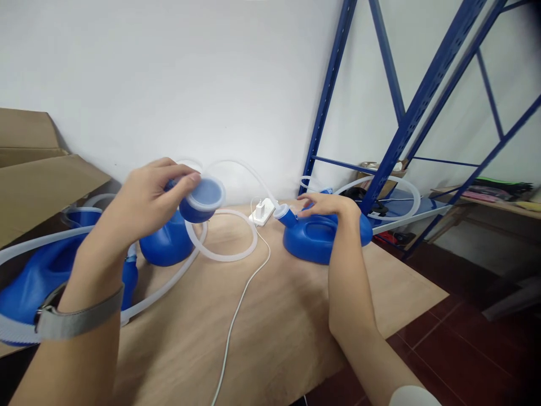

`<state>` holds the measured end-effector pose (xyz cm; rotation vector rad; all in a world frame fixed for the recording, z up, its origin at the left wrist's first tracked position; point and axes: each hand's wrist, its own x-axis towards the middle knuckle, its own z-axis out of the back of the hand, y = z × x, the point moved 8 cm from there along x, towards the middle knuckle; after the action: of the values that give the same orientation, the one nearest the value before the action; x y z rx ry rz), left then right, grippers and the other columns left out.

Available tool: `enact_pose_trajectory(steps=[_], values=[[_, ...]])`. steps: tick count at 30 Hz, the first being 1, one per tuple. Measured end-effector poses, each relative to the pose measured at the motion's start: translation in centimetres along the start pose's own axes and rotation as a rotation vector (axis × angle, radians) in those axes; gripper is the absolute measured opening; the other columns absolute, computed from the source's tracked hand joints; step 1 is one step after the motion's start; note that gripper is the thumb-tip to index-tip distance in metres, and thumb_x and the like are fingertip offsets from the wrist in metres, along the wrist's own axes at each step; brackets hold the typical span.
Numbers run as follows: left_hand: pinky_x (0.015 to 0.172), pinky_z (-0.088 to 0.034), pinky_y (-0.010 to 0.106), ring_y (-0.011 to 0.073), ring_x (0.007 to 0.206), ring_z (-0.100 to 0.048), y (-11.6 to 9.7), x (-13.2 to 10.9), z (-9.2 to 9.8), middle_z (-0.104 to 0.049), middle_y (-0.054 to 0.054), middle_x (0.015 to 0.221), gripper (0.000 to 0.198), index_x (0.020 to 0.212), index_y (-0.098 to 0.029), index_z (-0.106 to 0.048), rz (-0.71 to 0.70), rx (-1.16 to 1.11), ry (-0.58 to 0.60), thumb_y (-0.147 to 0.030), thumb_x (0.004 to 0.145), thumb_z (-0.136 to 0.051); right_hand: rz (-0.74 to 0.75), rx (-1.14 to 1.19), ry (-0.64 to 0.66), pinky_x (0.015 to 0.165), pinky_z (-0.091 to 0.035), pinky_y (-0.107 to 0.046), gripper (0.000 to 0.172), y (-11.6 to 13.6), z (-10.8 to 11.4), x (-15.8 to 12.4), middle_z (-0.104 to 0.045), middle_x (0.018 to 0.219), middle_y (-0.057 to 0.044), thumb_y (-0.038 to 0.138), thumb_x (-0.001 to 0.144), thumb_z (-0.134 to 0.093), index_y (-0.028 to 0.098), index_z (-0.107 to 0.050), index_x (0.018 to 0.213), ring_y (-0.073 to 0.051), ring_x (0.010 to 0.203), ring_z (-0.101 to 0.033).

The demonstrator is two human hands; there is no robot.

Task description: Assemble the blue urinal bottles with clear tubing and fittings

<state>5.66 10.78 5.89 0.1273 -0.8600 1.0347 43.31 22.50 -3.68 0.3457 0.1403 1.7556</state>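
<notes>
My left hand (164,186) is closed on the wide neck of a blue plastic bottle (167,242), with thumb and fingers at the rim of its translucent lid (207,193). On the right, a second blue bottle (313,239) with a recessed handle lies on its side on the table. My right hand (323,204) reaches over it, its thumb and fingers curled at the neck, beside the white-rimmed cap (281,211). A clear hose (249,169) runs from that cap to the left. Another hose (226,258) loops on the wood between the bottles.
More blue bottles with hoses (42,276) crowd the left side by an open cardboard box (42,169). A white power strip (262,211) with a plugged-in charger sits by the wall, its cable (236,310) crossing the wooden table (287,321). Blue metal shelving (389,169) stands right.
</notes>
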Motion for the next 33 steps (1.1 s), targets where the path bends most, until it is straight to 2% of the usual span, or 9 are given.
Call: enact_pose_trajectory(steps=[3,6,9,11,15,19,23,27,33], values=[[0.096,-0.050,0.045,0.0265,0.094,-0.062,-0.4,-0.3,1.4,-0.066,0.005,0.094,0.045,0.093,-0.029,-0.073,0.039,-0.025,-0.110,-0.062,0.093,-0.042,0.141,0.204,0.173,0.096,-0.059,-0.039,0.081,5.9,-0.7,-0.6,-0.068,0.135,-0.016,0.053,0.087,-0.075,0.021,-0.049,0.156,-0.028,0.116,-0.070],[0.095,-0.050,0.045,0.0244,0.092,-0.062,-1.2,-0.6,2.0,-0.063,0.004,0.091,0.043,0.089,-0.028,-0.070,0.049,-0.007,-0.155,-0.060,0.092,-0.041,0.543,0.414,0.204,0.111,-0.051,-0.043,0.083,15.0,-1.0,-2.0,-0.061,0.145,-0.013,0.055,0.089,-0.072,0.025,-0.041,0.160,-0.027,0.134,-0.059],[0.089,-0.052,0.040,0.0211,0.084,-0.059,-2.3,-0.8,1.8,-0.062,0.002,0.087,0.041,0.085,-0.027,-0.067,0.053,0.013,-0.155,-0.060,0.091,-0.042,0.909,0.618,0.133,0.122,-0.040,-0.045,0.101,22.6,-1.5,-3.8,-0.045,0.161,-0.010,0.054,0.080,-0.082,0.028,-0.031,0.164,-0.027,0.149,-0.043],[0.084,-0.052,0.038,0.0203,0.083,-0.059,-2.8,-1.0,1.5,-0.062,0.000,0.082,0.041,0.082,-0.030,-0.064,0.080,0.001,-0.163,-0.063,0.090,-0.042,0.983,0.772,0.005,0.127,-0.033,-0.043,0.114,25.2,-2.0,-4.0,-0.035,0.167,-0.009,0.056,0.073,-0.088,0.028,-0.026,0.165,-0.027,0.155,-0.034],[0.075,-0.050,0.037,0.0183,0.077,-0.058,-2.8,-1.0,0.9,-0.063,-0.001,0.078,0.043,0.080,-0.027,-0.061,0.148,-0.056,-0.187,-0.066,0.091,-0.045,0.929,1.009,-0.209,0.125,-0.036,-0.041,0.106,25.7,-2.7,-3.1,-0.046,0.159,-0.012,0.059,0.070,-0.086,0.023,-0.036,0.157,-0.028,0.148,-0.045],[0.072,-0.052,0.035,0.0182,0.077,-0.061,-2.1,-0.4,-1.3,-0.067,0.001,0.088,0.042,0.086,-0.023,-0.063,0.107,-0.210,0.023,-0.064,0.088,-0.056,0.948,0.989,-0.243,0.113,-0.048,-0.043,0.087,24.4,-2.3,-2.8,-0.060,0.143,-0.012,0.048,0.073,-0.085,0.018,-0.047,0.145,-0.029,0.128,-0.062],[0.086,-0.056,0.037,0.0237,0.104,-0.065,-1.9,-0.2,-2.3,-0.069,0.004,0.115,0.042,0.104,-0.026,-0.063,-0.007,-0.297,0.163,-0.063,0.086,-0.063,0.945,0.871,-0.269,0.104,-0.052,-0.041,0.083,23.2,-1.6,-2.7,-0.061,0.138,-0.009,0.041,0.072,-0.082,0.021,-0.047,0.144,-0.027,0.120,-0.065],[0.104,-0.048,0.040,0.0276,0.125,-0.057,-3.6,-0.9,-0.8,-0.066,0.005,0.129,0.056,0.124,-0.028,-0.065,-0.267,-0.045,0.054,-0.070,0.087,-0.065,0.889,0.714,-0.381,0.103,-0.051,-0.043,0.082,23.1,-1.4,-3.1,-0.061,0.139,-0.008,0.046,0.074,-0.081,0.023,-0.046,0.144,-0.028,0.120,-0.065],[0.079,-0.052,0.034,0.0267,0.107,-0.071,-5.4,-2.1,-0.1,-0.075,0.007,0.123,0.054,0.128,-0.023,-0.066,-0.463,0.358,-0.196,-0.065,0.099,-0.051,0.593,0.486,-0.553,0.086,-0.055,-0.039,0.067,23.9,-1.0,-4.6,-0.070,0.123,-0.006,0.051,0.084,-0.071,0.026,-0.045,0.140,-0.027,0.102,-0.071]])
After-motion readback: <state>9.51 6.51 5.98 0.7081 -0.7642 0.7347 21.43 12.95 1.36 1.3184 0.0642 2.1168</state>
